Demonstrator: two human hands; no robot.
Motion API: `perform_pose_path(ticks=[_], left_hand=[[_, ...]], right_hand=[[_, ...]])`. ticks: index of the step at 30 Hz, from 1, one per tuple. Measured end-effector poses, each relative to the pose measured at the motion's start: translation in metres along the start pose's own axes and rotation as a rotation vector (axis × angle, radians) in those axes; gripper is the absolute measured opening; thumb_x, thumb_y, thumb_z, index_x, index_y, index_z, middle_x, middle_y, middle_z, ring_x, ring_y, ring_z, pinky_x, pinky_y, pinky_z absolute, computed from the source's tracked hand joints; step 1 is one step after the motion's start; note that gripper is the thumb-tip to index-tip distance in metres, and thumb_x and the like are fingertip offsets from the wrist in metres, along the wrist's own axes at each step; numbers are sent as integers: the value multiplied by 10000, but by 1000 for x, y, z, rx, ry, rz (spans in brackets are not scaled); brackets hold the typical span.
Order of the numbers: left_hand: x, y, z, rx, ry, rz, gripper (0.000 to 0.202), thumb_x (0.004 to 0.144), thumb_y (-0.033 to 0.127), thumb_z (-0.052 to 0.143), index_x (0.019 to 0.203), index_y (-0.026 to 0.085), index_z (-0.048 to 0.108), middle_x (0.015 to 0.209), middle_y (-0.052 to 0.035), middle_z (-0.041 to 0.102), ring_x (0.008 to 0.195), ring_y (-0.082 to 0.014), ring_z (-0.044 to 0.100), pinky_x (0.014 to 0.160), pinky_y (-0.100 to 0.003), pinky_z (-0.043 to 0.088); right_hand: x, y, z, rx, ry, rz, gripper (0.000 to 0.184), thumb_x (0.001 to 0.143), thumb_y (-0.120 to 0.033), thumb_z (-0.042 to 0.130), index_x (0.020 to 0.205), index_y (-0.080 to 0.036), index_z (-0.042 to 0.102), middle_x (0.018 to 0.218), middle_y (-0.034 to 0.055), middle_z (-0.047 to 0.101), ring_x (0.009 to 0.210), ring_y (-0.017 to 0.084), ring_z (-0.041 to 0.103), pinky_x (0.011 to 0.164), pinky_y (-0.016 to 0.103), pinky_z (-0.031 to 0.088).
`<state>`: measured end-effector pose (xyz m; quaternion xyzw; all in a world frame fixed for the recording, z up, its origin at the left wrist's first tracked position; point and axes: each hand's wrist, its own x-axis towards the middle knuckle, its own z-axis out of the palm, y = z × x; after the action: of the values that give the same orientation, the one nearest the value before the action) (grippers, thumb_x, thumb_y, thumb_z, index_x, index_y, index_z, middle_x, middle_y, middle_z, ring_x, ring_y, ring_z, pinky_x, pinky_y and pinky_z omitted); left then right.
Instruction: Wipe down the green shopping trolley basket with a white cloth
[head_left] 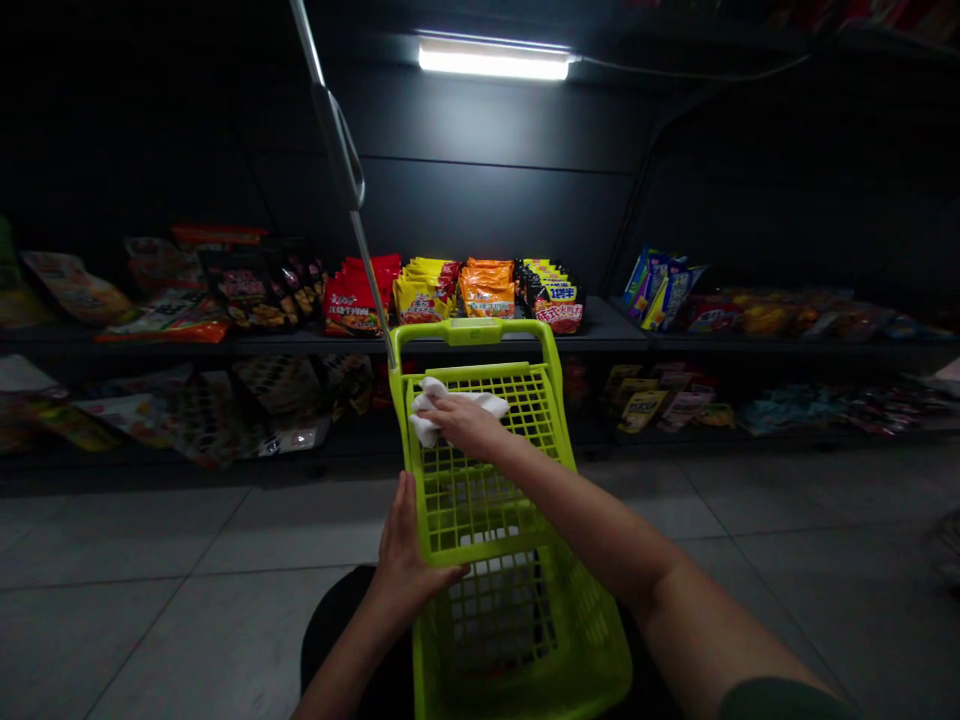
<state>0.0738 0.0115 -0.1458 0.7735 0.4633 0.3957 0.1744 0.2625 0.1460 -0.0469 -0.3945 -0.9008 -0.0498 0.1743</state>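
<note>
A lime-green plastic shopping cart (517, 545) with grid walls and a top handle stands tilted in front of me. My right hand (457, 418) presses a crumpled white cloth (426, 428) onto the upper left of its grid panel. The fingers are closed on the cloth. On the cart's left side, my left hand (411, 545) grips the edge, fingers outside and thumb reaching over the grid. A thin metal pole (367, 255) with a grey fitting rises from the cart's upper left corner.
Behind the cart runs a dark shelf (611, 325) bearing red noodle packs (356, 300), yellow packs (424, 292), orange packs (487, 292) and black packs (553, 300). More snack bags (660, 290) lie on both sides and below. A lamp (495, 58) glows above the tiled floor (187, 620).
</note>
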Motion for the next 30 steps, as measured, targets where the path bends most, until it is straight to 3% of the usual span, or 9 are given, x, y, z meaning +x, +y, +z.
perform_pose_path(ticks=[3, 6, 9, 14, 17, 20, 23, 27, 30], left_hand=[[-2, 1, -2, -14, -3, -12, 1404, 590, 392, 881, 1596, 287, -93, 1664, -204, 94, 1515, -435, 180, 1167, -657, 282], [-2, 5, -3, -14, -2, -16, 1388, 595, 388, 877, 1598, 291, -76, 1669, -196, 93, 1513, -435, 183, 1169, -653, 280], [0, 7, -3, -7, 4, -14, 1392, 585, 366, 880, 1599, 297, -73, 1671, -189, 104, 1510, -435, 196, 1166, -647, 293], [2, 5, -3, -6, -28, -8, 1404, 588, 359, 878, 1593, 316, -102, 1674, -186, 83, 1510, -448, 187, 1155, -666, 296], [1, 4, -4, 4, -37, 6, 1382, 605, 347, 867, 1593, 321, -100, 1678, -174, 71, 1518, -436, 167, 1162, -657, 293], [0, 5, -5, 10, -41, 20, 1357, 619, 349, 859, 1595, 325, -83, 1684, -164, 55, 1520, -434, 158, 1160, -662, 294], [0, 6, -6, 8, -41, 13, 1338, 630, 359, 852, 1597, 328, -72, 1686, -155, 53, 1520, -430, 165, 1162, -661, 292], [-1, 8, -6, 20, -42, -17, 1320, 629, 376, 847, 1601, 315, -44, 1682, -156, 84, 1512, -426, 199, 1165, -646, 299], [-2, 7, -6, 45, -44, -20, 1348, 610, 391, 856, 1600, 309, -55, 1680, -171, 88, 1504, -438, 213, 1157, -653, 306]], right_hand=[[-39, 42, -30, -66, -20, 224, 337, 981, -154, 498, 1255, -255, 665, 1291, 40, 646, 1083, 181, 598, 914, 270, 430], [-76, 81, -63, -198, 19, 442, 276, 976, -162, 508, 1160, -191, 711, 1223, 82, 675, 1107, 223, 578, 934, 300, 412], [-94, 91, -80, -307, 19, 541, 261, 981, -172, 487, 1102, -153, 717, 1147, 119, 686, 1087, 254, 560, 940, 347, 387], [-123, 33, -75, -414, -21, 615, 208, 962, -175, 500, 1057, -152, 684, 1010, 121, 671, 920, 231, 562, 794, 338, 374], [-162, -16, -70, -370, -73, 534, 156, 915, -174, 582, 1042, -170, 671, 987, 100, 660, 908, 231, 552, 774, 334, 360], [-191, -35, -75, -284, -135, 451, 166, 876, -193, 662, 1041, -203, 667, 1016, 74, 658, 930, 229, 544, 780, 327, 359], [-182, -6, -87, -283, -144, 415, 199, 905, -210, 650, 1101, -237, 667, 1121, 66, 649, 965, 226, 529, 795, 325, 364], [-129, 66, -99, -392, -97, 504, 239, 988, -222, 518, 1169, -238, 674, 1216, 96, 626, 1019, 244, 502, 834, 344, 367], [-100, 90, -97, -437, -61, 608, 265, 1010, -249, 468, 1146, -227, 695, 1213, 114, 624, 1057, 265, 487, 835, 358, 366]])
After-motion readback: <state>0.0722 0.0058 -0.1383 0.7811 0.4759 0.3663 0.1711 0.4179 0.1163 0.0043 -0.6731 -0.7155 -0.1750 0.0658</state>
